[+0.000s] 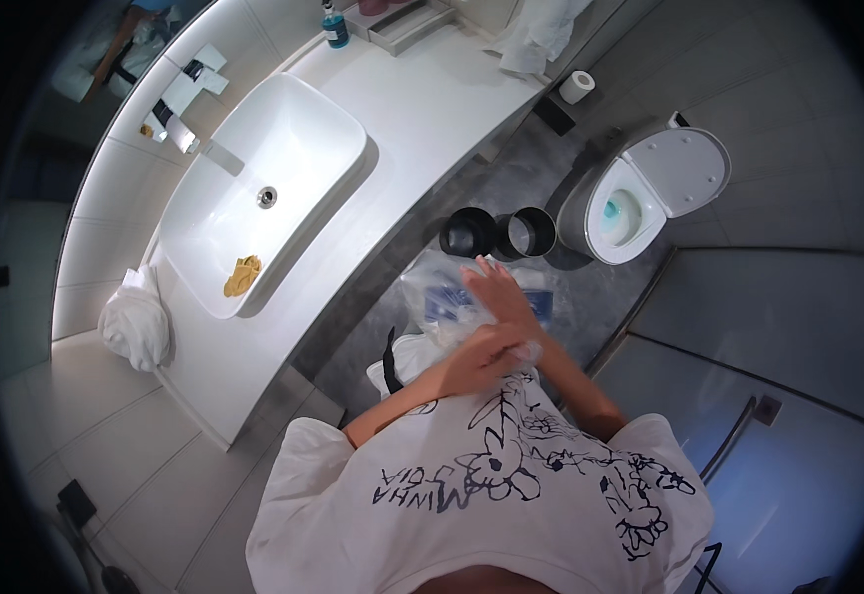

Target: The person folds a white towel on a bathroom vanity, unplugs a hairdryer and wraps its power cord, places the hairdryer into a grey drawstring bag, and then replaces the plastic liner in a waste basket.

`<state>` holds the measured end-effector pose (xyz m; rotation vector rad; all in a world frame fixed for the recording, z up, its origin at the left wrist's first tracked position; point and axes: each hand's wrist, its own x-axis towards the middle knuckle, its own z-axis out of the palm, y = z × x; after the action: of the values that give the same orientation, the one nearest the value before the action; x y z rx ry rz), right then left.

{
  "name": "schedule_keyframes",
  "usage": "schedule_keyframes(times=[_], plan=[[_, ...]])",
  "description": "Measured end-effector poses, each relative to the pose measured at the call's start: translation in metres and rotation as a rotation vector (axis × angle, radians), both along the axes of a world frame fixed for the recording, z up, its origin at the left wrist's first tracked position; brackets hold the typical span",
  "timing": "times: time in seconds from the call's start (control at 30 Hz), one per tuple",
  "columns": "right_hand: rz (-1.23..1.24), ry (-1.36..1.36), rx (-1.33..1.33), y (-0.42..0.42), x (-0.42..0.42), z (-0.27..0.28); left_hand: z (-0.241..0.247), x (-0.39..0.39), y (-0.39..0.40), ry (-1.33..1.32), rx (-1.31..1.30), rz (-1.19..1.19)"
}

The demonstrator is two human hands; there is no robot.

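My left hand (481, 361) lies across my right wrist, its fingers curled on thin clear plastic film (527, 353) there. Above it, my right hand (502, 291) reaches away from me with fingers extended, holding nothing that I can make out. Whether the film covers the right hand is hard to tell. Beyond and below both hands is a clear plastic bag (432, 286), with a blue-and-white package (542, 304) showing beside and through it. My forearms partly hide these. A black strap (390, 361) hangs left of my left forearm.
Left is a white countertop (402, 163) with a basin (291, 141) holding a crumpled yellow cloth or glove (243, 276). A white towel (135, 319) and soap bottle (335, 28) are on it. Two black bins (469, 232) stand near a toilet (625, 208) with its lid raised. Right is a glass panel (788, 319).
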<state>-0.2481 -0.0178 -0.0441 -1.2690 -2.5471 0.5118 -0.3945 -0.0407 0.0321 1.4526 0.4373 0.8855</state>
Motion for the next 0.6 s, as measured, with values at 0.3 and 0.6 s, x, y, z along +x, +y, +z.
schedule_keyframes(times=[0.3, 0.6], plan=[[0.176, 0.522, -0.01, -0.006, -0.027, 0.0, 0.015, 0.001, -0.01, 0.116, 0.221, -0.074], [0.098, 1.041, -0.707, -0.027, -0.06, -0.016, 0.003, -0.015, -0.013, 0.134, -0.143, -0.043]])
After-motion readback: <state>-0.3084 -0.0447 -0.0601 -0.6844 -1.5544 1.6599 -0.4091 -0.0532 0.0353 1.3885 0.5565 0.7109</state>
